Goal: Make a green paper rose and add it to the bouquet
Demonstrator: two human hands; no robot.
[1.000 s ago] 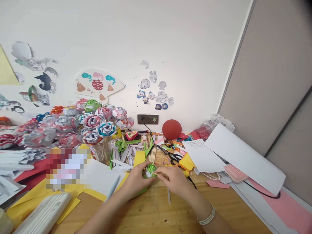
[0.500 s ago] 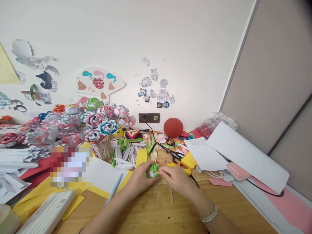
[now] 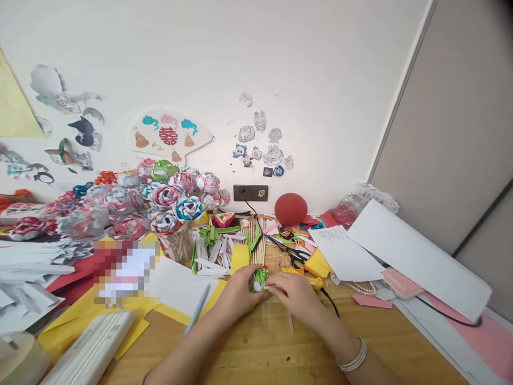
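A small green and white paper flower [image 3: 261, 276] is in my left hand [image 3: 239, 291], whose fingers curl around it from the left. My right hand [image 3: 294, 294] is closed in a pinch at the flower's right edge. A thin pale stick [image 3: 270, 288] shows at its fingertips, mostly hidden by them. Just beyond the hands lie wooden sticks [image 3: 259, 251] and a yellow paper piece [image 3: 239, 259]. Behind my right hand is a yellow tool [image 3: 316, 282] with a black cord. On the table below it rests a narrow pale strip [image 3: 290, 322].
Many finished paper flowers [image 3: 166, 195] stand at the back left. White and green folded strips [image 3: 218, 248], black scissors [image 3: 298, 259] and a red balloon [image 3: 290, 209] are along the wall. A pale blue pen [image 3: 196, 310] and white case [image 3: 94, 347] lie left; papers [image 3: 417, 262] cover the right.
The whole scene has shifted slightly right in view as the head turned. My right fingertips have shifted a little lower along the flower's right edge; my left hand keeps its hold.
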